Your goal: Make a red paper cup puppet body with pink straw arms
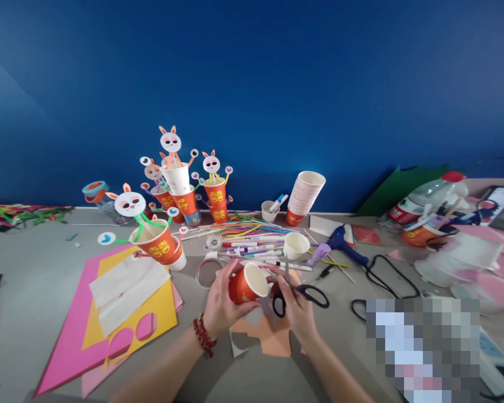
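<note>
The left hand (219,302) curls round a red paper cup (238,288), closed on its wall, the open mouth tilted toward the right hand (298,314). That hand, partly closed, grips black-handled scissors (287,273) beside the cup, above cut orange paper (276,341) on the grey table (340,352)

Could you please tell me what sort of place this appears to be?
Probably a craft workspace: on the grey table, rabbit-faced paper-cup figures stand toward the left, a blue glue gun lies right of centre, and the right hand holds scissors.
</note>
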`<state>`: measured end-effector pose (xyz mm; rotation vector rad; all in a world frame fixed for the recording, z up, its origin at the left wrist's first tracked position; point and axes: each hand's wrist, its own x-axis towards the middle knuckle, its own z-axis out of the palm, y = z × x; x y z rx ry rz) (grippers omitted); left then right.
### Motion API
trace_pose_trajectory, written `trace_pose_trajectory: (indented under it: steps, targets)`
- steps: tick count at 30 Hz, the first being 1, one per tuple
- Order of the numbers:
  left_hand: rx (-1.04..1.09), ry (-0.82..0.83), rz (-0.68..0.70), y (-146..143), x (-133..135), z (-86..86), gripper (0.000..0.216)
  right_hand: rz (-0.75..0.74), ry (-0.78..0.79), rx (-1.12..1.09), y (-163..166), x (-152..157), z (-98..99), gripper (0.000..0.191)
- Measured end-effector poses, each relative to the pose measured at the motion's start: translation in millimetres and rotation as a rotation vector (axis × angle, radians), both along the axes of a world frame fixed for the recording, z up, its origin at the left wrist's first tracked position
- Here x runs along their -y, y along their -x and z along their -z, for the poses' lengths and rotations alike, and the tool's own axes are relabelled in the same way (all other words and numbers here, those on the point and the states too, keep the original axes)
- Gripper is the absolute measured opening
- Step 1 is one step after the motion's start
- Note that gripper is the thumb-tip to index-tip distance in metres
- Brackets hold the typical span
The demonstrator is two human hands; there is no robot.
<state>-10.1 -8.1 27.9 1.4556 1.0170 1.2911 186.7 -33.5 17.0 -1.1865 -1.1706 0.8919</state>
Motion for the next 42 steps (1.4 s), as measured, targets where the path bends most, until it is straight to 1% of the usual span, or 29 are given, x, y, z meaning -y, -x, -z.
trace_pose_trajectory:
  steps: [2,4,6,7,9,11,14,16,18,20,23,27,32,36,39,42]
  targets:
    - [-0.132,-0.111,-0.011,2,0,2.4,0.091,-0.012,-0.008,0.017,0,0,1.9,0.033]
    - [-0.249,-0.184,0.004,3,-1,4.6,0.089,-0.027,-0.009,0.026,0,0,2.2,0.035]
    - [-0.312,-0.19,0.041,2,-2,5.4,0.08,-0.028,-0.003,0.04,1,1,1.5,0.037]
    - [-0.305,-0.162,0.065,2,-3,5.3,0.073,-0.027,-0.003,0.051,1,2,1.1,0.037]
    - [-0.189,-0.052,0.112,-1,-3,5.1,0.058,-0.029,-0.01,0.066,2,3,0.3,0.037]
    - [0.037,0.144,0.18,-5,-3,5.6,0.049,-0.039,-0.026,0.061,2,3,-0.3,0.035]
    - [0.396,0.508,0.313,-11,-2,6.7,0.048,-0.046,-0.04,0.055,2,3,-0.8,0.034]
    - [0.56,0.688,0.39,-13,-3,6.0,0.052,-0.056,-0.035,0.064,2,2,-0.6,0.036]
    - [0.675,0.801,0.423,-13,-6,4.0,0.053,-0.066,-0.028,0.074,2,3,-0.2,0.037]
    - [0.767,0.861,0.435,-12,-9,1.8,0.05,-0.068,-0.024,0.084,2,3,-0.1,0.036]
    - [0.848,0.884,0.488,-9,-12,0.0,0.048,-0.066,-0.025,0.076,2,5,-1.4,0.035]
    - [0.886,0.865,0.529,-7,-13,2.7,0.048,-0.07,-0.03,0.055,2,5,-3.4,0.037]
    - [0.879,0.864,0.461,-5,-14,9.6,0.044,-0.094,-0.048,0.019,3,5,-3.3,0.035]
    - [0.848,0.861,0.41,-6,-14,10.8,0.041,-0.113,-0.046,0.03,3,5,-4.2,0.035]
    - [0.798,0.81,0.401,-8,-12,9.2,0.042,-0.119,-0.04,0.062,3,6,-6.1,0.036]
    - [0.731,0.711,0.381,-9,-8,7.7,0.052,-0.111,-0.031,0.101,4,6,-8.0,0.036]
